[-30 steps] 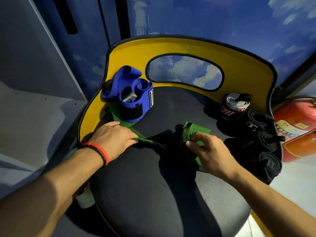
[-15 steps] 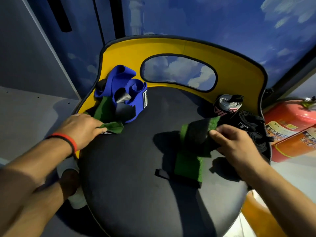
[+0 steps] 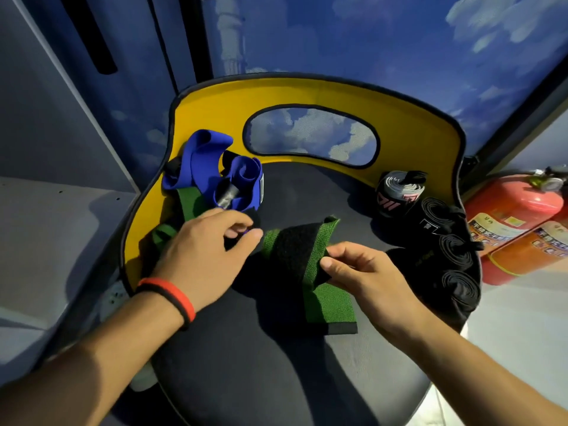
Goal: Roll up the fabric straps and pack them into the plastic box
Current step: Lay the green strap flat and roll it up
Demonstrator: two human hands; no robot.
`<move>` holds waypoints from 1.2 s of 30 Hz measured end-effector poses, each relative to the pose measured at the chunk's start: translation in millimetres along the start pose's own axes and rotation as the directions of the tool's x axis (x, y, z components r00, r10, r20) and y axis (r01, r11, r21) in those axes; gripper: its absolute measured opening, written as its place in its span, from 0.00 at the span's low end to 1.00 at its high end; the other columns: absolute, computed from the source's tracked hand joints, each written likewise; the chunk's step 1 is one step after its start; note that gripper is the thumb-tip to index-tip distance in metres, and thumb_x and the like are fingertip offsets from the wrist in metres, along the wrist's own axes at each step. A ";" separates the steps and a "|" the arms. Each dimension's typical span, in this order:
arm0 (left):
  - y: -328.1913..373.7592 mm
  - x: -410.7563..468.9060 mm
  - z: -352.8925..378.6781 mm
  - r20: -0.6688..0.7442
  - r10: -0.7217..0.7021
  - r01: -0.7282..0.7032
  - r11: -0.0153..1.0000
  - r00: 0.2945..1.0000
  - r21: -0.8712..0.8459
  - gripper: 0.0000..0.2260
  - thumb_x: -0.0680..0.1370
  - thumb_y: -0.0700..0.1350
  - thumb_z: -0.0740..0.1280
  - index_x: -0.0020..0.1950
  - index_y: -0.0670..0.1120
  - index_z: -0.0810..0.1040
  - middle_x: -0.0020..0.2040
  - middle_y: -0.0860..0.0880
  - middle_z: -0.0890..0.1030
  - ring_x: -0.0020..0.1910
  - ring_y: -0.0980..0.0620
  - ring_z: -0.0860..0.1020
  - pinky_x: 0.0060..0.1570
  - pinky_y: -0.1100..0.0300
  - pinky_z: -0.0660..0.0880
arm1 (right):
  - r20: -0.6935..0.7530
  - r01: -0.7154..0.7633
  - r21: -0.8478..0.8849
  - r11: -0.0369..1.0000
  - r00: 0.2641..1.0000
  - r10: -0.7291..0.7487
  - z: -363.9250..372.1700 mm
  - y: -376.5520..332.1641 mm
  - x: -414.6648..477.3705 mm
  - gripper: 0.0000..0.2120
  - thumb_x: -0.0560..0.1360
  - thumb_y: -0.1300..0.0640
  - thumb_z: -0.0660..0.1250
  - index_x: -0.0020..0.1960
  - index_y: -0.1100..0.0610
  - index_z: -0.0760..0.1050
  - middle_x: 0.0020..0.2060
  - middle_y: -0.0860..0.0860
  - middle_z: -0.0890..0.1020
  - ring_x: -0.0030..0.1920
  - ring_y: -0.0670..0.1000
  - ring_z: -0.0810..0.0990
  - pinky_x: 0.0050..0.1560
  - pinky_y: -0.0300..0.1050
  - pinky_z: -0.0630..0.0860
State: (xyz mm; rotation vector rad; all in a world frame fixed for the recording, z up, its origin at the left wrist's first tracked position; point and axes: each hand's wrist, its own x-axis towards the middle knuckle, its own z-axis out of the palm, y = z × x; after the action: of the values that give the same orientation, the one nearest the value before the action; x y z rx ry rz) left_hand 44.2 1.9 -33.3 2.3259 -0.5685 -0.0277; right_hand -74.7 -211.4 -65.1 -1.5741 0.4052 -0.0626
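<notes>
A long green strap (image 3: 330, 304) with a black hook-and-loop patch lies folded across the black seat (image 3: 276, 379) of a yellow-backed chair. My right hand (image 3: 368, 272) pinches the patch end, thumb on top. My left hand (image 3: 206, 250) has its fingers curled at the strap's left part, thumb and forefinger closed at the fold's edge. The strap's tail runs left under loose blue straps (image 3: 215, 176). A grey-and-pink roll (image 3: 396, 195) and three black rolls (image 3: 455, 250) sit at the seat's right edge. No plastic box is in view.
The yellow chair back (image 3: 399, 124) curves round the far side of the seat. Two red fire extinguishers (image 3: 516, 216) lie on the floor at the right. A grey shelf (image 3: 61, 235) stands at the left, close to the chair.
My left hand has moved right from the strap's tail to the folded end. My right hand has brought the patch end back toward the seat's middle.
</notes>
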 end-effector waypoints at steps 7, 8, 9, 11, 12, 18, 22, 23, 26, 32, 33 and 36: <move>-1.5 11.6 20.0 0.351 -0.206 0.340 0.859 0.913 -0.382 0.07 0.76 0.54 0.73 0.47 0.51 0.84 0.45 0.55 0.86 0.49 0.59 0.83 0.59 0.56 0.78 | -0.036 0.068 -0.040 0.997 0.997 -0.069 7.7 -0.9 6.6 0.04 0.76 0.60 0.73 0.50 0.56 0.85 0.45 0.52 0.87 0.49 0.48 0.84 0.58 0.48 0.78; -3.5 13.1 19.0 0.370 -0.193 0.345 0.846 0.909 -0.407 0.05 0.76 0.52 0.73 0.46 0.51 0.85 0.44 0.55 0.86 0.49 0.60 0.83 0.59 0.58 0.77 | -0.052 0.056 -0.052 0.997 0.997 -0.059 5.4 -0.8 9.2 0.04 0.76 0.60 0.73 0.50 0.56 0.86 0.45 0.52 0.87 0.50 0.48 0.84 0.59 0.49 0.78; -4.8 13.7 17.4 0.394 -0.175 0.345 0.840 0.902 -0.418 0.05 0.76 0.51 0.73 0.44 0.51 0.85 0.42 0.55 0.86 0.48 0.60 0.83 0.57 0.58 0.76 | -0.066 0.044 -0.056 0.997 0.997 -0.048 3.2 -1.1 11.8 0.05 0.76 0.59 0.73 0.51 0.55 0.86 0.46 0.51 0.88 0.50 0.49 0.85 0.60 0.49 0.78; -6.5 12.5 14.7 0.454 -0.125 0.338 0.839 0.882 -0.426 0.05 0.77 0.50 0.73 0.41 0.52 0.85 0.40 0.54 0.85 0.46 0.59 0.82 0.58 0.57 0.75 | -0.087 0.037 -0.062 0.997 0.995 -0.043 -0.8 -2.6 15.2 0.05 0.76 0.59 0.74 0.51 0.54 0.86 0.45 0.51 0.88 0.50 0.50 0.85 0.60 0.50 0.79; -6.9 12.1 14.2 0.473 -0.117 0.347 0.831 0.873 -0.434 0.05 0.77 0.49 0.73 0.41 0.52 0.85 0.40 0.53 0.85 0.48 0.57 0.82 0.60 0.56 0.76 | -0.094 0.038 -0.071 0.997 0.995 -0.044 -2.3 -3.2 16.4 0.06 0.76 0.59 0.74 0.51 0.53 0.86 0.45 0.51 0.88 0.50 0.52 0.85 0.59 0.51 0.80; 1.3 1.4 25.0 0.017 -0.093 0.094 0.963 0.996 -0.253 0.08 0.72 0.45 0.77 0.44 0.52 0.80 0.45 0.54 0.79 0.45 0.58 0.80 0.43 0.70 0.75 | -0.207 0.078 -0.081 0.994 0.974 -0.093 1.8 -4.3 11.0 0.04 0.76 0.60 0.73 0.50 0.56 0.86 0.41 0.52 0.88 0.44 0.51 0.87 0.43 0.43 0.83; 19.3 -13.4 40.2 0.221 0.060 0.017 0.943 0.973 -0.332 0.13 0.69 0.49 0.78 0.50 0.53 0.79 0.49 0.56 0.79 0.50 0.59 0.79 0.49 0.65 0.79 | -0.140 0.081 -0.068 0.994 0.986 -0.090 13.8 -2.2 8.3 0.04 0.76 0.60 0.73 0.46 0.54 0.86 0.39 0.50 0.87 0.43 0.52 0.86 0.46 0.51 0.84; 17.6 -13.6 44.1 0.228 0.081 -0.008 0.953 0.970 -0.303 0.15 0.68 0.52 0.78 0.51 0.54 0.78 0.50 0.57 0.78 0.51 0.59 0.79 0.50 0.62 0.79 | -0.117 0.084 -0.080 0.993 0.989 -0.093 15.9 -1.6 7.8 0.05 0.77 0.60 0.73 0.47 0.53 0.86 0.38 0.48 0.86 0.43 0.52 0.86 0.47 0.52 0.84; 13.1 -10.9 45.6 0.179 0.030 0.022 0.959 0.983 -0.284 0.16 0.66 0.58 0.78 0.43 0.53 0.76 0.44 0.54 0.79 0.45 0.57 0.81 0.47 0.53 0.81 | -0.045 0.120 -0.113 0.986 0.991 -0.126 17.0 -2.9 4.9 0.06 0.79 0.60 0.71 0.49 0.51 0.85 0.39 0.44 0.86 0.41 0.44 0.84 0.41 0.42 0.81; 12.4 -6.7 39.5 0.230 0.016 0.056 0.951 0.973 -0.305 0.11 0.72 0.54 0.77 0.39 0.49 0.79 0.39 0.51 0.83 0.40 0.55 0.83 0.45 0.51 0.80 | 0.078 0.177 -0.213 0.961 0.983 -0.164 6.5 -9.8 2.8 0.05 0.79 0.56 0.70 0.51 0.53 0.85 0.38 0.43 0.83 0.39 0.43 0.80 0.38 0.39 0.78; 12.5 -6.8 39.5 0.231 0.035 0.033 0.958 0.972 -0.287 0.09 0.73 0.52 0.76 0.39 0.49 0.80 0.40 0.52 0.82 0.40 0.56 0.83 0.45 0.53 0.80 | 0.084 0.184 -0.252 0.950 0.982 -0.168 5.6 -9.7 3.7 0.05 0.79 0.55 0.70 0.51 0.52 0.85 0.39 0.44 0.83 0.39 0.44 0.80 0.38 0.39 0.78; 18.2 -10.1 44.4 0.196 0.083 -0.047 0.982 0.977 -0.182 0.09 0.74 0.50 0.71 0.36 0.49 0.79 0.38 0.53 0.79 0.38 0.55 0.80 0.42 0.53 0.78 | 0.085 0.182 -0.323 0.929 0.983 -0.163 5.9 -8.5 5.2 0.04 0.80 0.54 0.70 0.50 0.50 0.84 0.39 0.44 0.83 0.39 0.44 0.80 0.39 0.42 0.80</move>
State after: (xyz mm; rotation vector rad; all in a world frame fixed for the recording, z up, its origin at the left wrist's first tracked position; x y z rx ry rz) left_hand 19.9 -34.6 -55.3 2.1439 -0.7138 -0.2772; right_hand -66.3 -207.3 -58.2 -1.9366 0.2381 -0.0883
